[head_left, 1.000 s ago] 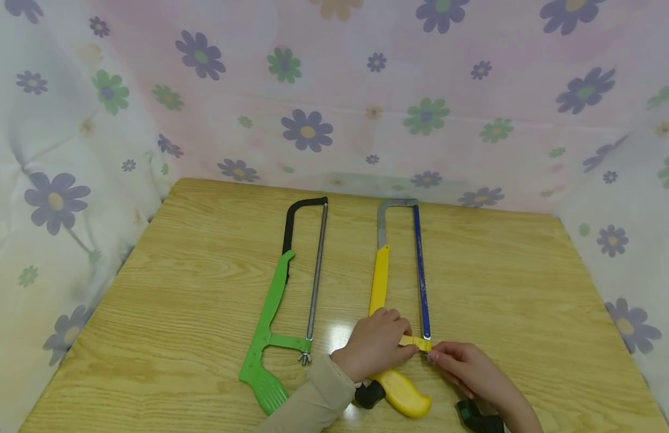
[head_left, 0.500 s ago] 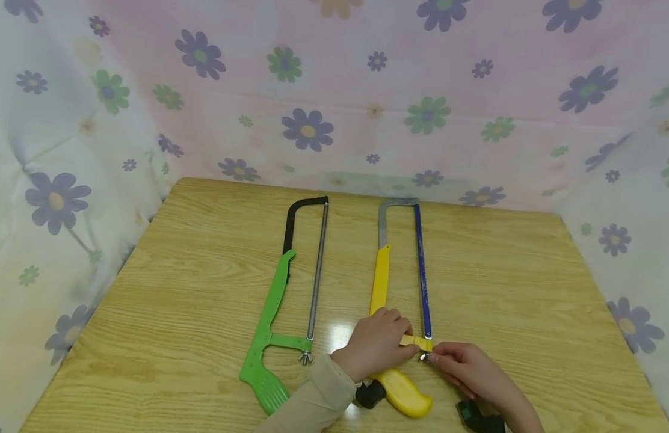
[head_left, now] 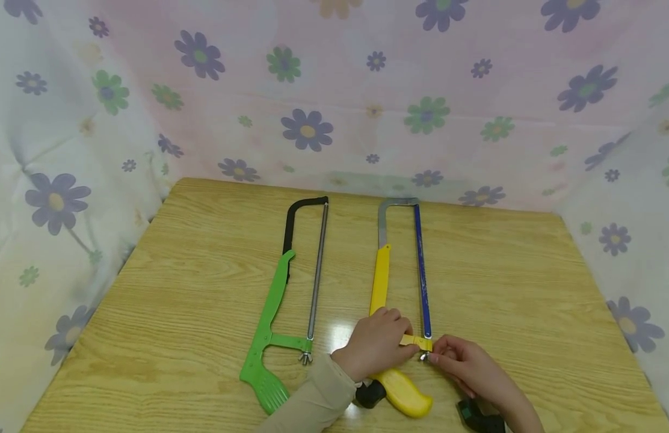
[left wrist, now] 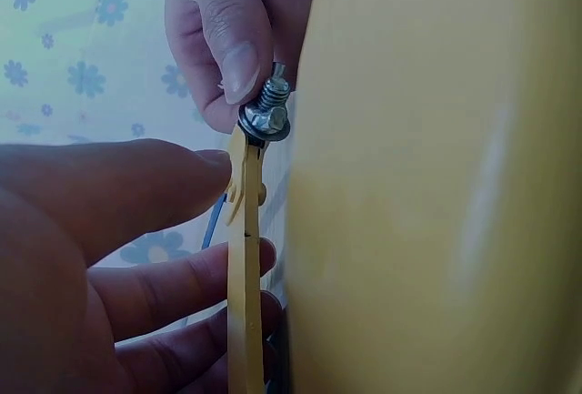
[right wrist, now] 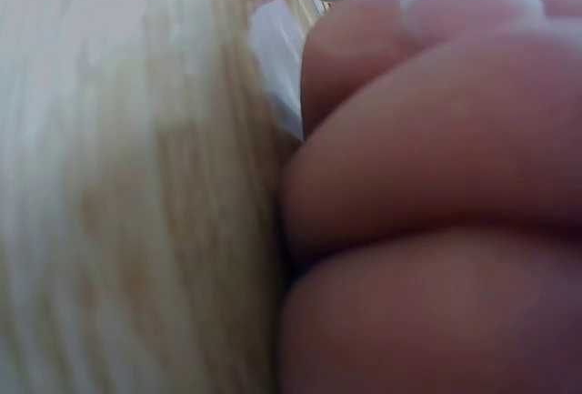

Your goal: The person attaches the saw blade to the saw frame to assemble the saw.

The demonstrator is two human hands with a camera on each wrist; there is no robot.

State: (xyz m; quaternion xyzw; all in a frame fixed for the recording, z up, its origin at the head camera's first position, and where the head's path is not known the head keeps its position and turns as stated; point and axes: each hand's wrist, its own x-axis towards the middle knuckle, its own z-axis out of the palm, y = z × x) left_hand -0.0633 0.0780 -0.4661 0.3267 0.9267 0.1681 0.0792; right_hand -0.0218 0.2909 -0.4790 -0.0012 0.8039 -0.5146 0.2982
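A hacksaw with a yellow frame [head_left: 380,279] and a blue blade [head_left: 423,273] lies on the wooden table. My left hand [head_left: 373,344] grips the yellow crossbar near the blade's lower end, thumb on one side and fingers on the other. At the end of that crossbar sits a metal wing nut [head_left: 424,356] on a threaded bolt [left wrist: 273,95]. The thumb and forefinger of my right hand [head_left: 475,370] pinch at the wing nut. In the right wrist view, curled fingers [right wrist: 436,157] fill most of the picture and only part of the nut shows.
A green hacksaw [head_left: 272,304] with a grey blade [head_left: 318,270] lies to the left, its own wing nut [head_left: 305,358] at the near end. Black wrist devices [head_left: 370,394] show beneath my wrists. A flowered cloth [head_left: 361,78] hangs behind and beside the table [head_left: 194,288].
The wing nut has turned, so its wings show more than a second ago. My right forefinger has risen slightly. My left hand and both hacksaws stay in place.
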